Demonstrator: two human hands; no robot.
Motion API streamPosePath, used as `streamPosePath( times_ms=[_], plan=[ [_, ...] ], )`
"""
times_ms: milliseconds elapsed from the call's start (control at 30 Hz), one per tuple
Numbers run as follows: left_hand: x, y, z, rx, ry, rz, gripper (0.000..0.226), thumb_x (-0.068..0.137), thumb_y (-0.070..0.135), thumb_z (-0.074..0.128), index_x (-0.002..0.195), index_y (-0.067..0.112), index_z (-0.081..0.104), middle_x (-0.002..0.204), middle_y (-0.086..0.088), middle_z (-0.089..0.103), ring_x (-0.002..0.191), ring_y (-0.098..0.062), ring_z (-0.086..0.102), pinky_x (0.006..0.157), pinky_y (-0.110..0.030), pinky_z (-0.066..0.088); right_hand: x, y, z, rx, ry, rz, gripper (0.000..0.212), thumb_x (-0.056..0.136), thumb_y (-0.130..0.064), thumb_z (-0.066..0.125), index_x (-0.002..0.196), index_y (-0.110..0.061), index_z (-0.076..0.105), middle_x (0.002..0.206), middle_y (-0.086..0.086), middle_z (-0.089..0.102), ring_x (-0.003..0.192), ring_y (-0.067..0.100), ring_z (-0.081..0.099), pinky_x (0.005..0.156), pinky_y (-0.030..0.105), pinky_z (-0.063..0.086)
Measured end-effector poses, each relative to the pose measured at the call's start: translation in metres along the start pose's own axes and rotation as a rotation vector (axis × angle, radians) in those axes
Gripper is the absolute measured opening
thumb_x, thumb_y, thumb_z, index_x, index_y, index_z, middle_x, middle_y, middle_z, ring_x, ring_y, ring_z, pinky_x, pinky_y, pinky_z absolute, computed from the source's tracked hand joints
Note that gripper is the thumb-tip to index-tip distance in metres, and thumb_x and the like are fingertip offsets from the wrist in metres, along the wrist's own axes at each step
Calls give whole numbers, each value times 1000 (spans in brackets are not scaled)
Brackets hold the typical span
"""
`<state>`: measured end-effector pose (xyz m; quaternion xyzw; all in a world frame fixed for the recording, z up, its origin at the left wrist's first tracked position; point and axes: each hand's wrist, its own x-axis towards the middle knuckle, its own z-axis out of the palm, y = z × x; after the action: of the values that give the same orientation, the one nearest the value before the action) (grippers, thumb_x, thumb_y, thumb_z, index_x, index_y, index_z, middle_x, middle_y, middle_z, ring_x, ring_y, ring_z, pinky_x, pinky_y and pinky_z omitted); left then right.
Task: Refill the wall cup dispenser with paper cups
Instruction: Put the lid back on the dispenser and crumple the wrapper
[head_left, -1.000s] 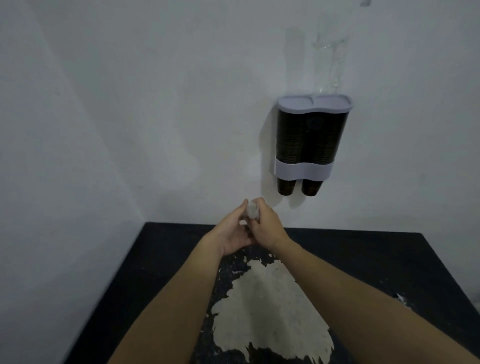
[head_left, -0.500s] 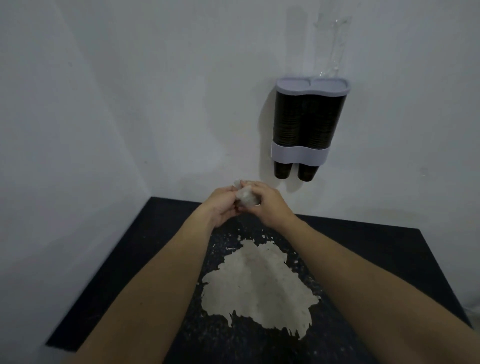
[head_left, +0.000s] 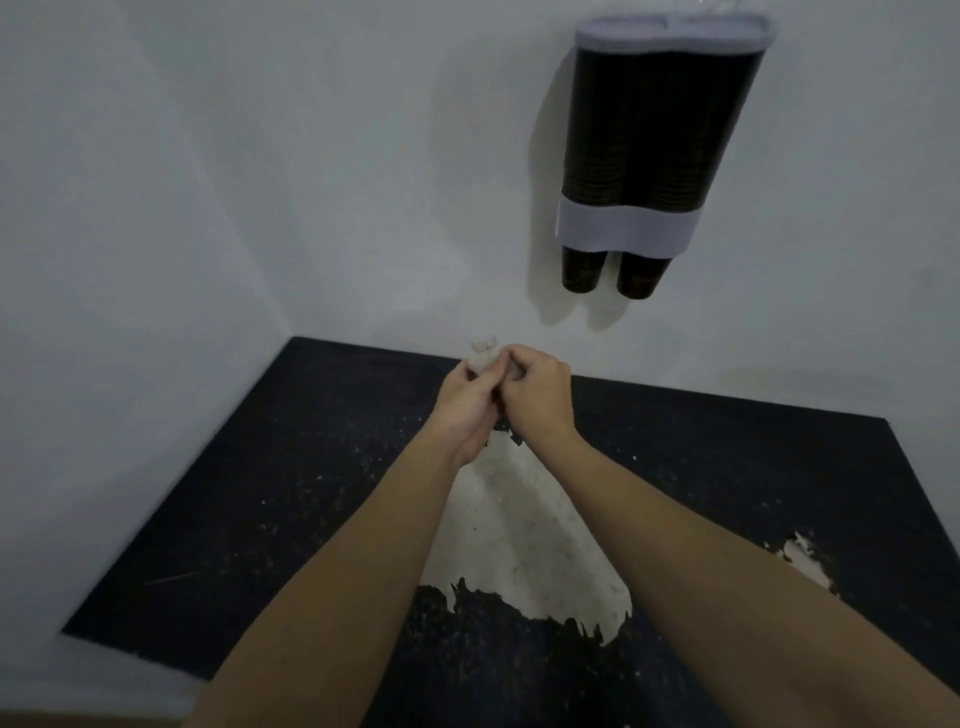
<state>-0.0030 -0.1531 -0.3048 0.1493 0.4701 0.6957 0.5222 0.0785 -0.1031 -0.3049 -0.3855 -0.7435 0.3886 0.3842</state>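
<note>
On the wall above the table, the twin-tube cup dispenser (head_left: 657, 150) looks full — dark paper cups (head_left: 613, 273) stacked up to the closed lid, one cup poking out below each tube. Refill appears essentially done. Over the black table (head_left: 260, 493), left hand (head_left: 470, 402) and right hand (head_left: 537, 392) press together, clenched around a small pale crumpled wad (head_left: 480, 358) — likely wrapping. Judged left: disposing of that scrap.
</note>
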Motion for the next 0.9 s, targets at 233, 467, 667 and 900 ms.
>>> streamPosePath(
  times_ms=[233, 467, 667, 900],
  plan=[
    [21, -24, -46, 173, 89, 31, 33, 95, 14, 65, 124, 0, 57, 103, -17, 72, 78, -21, 74, 61, -28, 58, -20, 57, 8, 87, -323, -64, 86, 87, -13, 78, 158, -21, 30, 140, -3, 51, 122, 6, 53, 99, 18, 49],
    [21, -68, -85, 554, -8, 121, 20, 85, 25, 78, 87, 12, 63, 88, -17, 69, 75, -27, 62, 66, -38, 51, -45, 104, 24, -101, -195, -186, 64, 77, -22, 88, 136, -14, 64, 127, 1, 49, 117, 13, 51, 101, 16, 42],
    [-22, -105, -110, 275, -182, 95, 37, 96, 34, 61, 116, 5, 69, 113, -15, 71, 103, -27, 68, 96, -38, 53, -102, 118, 37, -197, 10, -255, 32, 86, -10, 77, 117, -10, 75, 108, 7, 69, 94, 15, 60, 89, 25, 50],
    [-140, -130, -149, -24, -188, 64, 43, 100, 35, 56, 125, 1, 62, 115, -21, 70, 99, -29, 72, 80, -38, 60, -213, 66, 59, -80, 97, -257, 14, 86, -3, 73, 91, -14, 80, 83, -5, 72, 73, 6, 64, 72, 17, 54]
  ],
)
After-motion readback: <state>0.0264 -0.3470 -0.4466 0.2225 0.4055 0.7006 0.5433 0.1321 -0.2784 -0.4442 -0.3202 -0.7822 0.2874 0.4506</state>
